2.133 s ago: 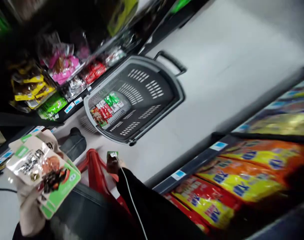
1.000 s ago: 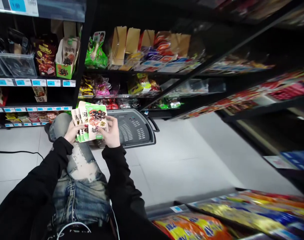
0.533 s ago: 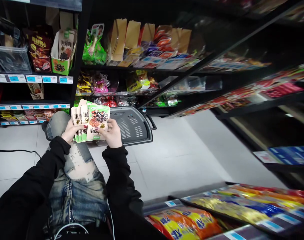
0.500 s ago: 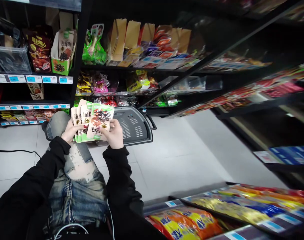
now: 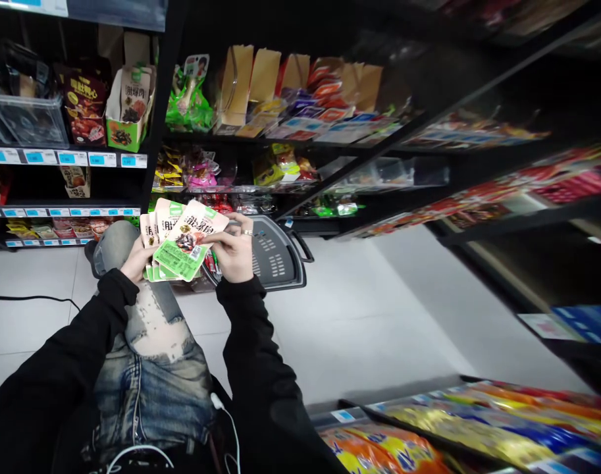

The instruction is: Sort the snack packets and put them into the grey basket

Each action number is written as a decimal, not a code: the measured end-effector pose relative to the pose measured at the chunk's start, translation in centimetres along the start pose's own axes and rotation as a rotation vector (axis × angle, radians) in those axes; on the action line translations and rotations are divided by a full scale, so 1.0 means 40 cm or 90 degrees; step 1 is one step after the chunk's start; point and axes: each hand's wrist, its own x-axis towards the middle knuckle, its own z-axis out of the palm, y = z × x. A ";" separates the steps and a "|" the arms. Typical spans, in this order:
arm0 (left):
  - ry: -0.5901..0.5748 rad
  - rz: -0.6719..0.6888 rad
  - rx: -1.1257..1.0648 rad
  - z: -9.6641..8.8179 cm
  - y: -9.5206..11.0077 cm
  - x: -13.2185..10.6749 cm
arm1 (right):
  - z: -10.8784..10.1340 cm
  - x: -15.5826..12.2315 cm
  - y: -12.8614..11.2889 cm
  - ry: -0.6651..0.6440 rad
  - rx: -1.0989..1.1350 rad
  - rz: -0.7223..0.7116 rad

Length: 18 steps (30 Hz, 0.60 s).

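Observation:
My left hand (image 5: 136, 262) grips a fan of several white-and-green snack packets (image 5: 160, 238) above my raised knee in torn jeans. With fingers closed, my right hand (image 5: 235, 250) pinches the front packet (image 5: 189, 242), which is tilted sideways across the fan. A ring shows on one finger. Both sleeves are black. Just behind my hands a grey shopping basket (image 5: 275, 253) sits on the floor, its black handle lying to the right.
Dark shelves with snack bags and blue price tags (image 5: 66, 158) rise ahead and on the left. A green display box (image 5: 127, 108) holds the same packets. Yellow and orange bags (image 5: 379, 451) fill a low shelf at lower right. Grey floor (image 5: 379, 316) stretches between.
Two seconds ago my left hand held the packets alone beside the basket. Since then both hands came together, and my right hand has pulled the front packet up and turned it sideways.

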 end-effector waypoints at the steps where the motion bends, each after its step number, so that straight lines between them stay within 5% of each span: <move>1: -0.004 -0.002 -0.001 0.001 0.001 -0.001 | 0.006 0.005 0.010 0.008 0.020 0.007; 10: -0.010 -0.013 0.007 0.005 0.010 -0.004 | 0.039 -0.002 0.022 0.062 0.315 0.196; 18: -0.011 -0.036 -0.008 0.005 0.014 -0.004 | 0.047 -0.003 -0.019 0.080 0.290 0.173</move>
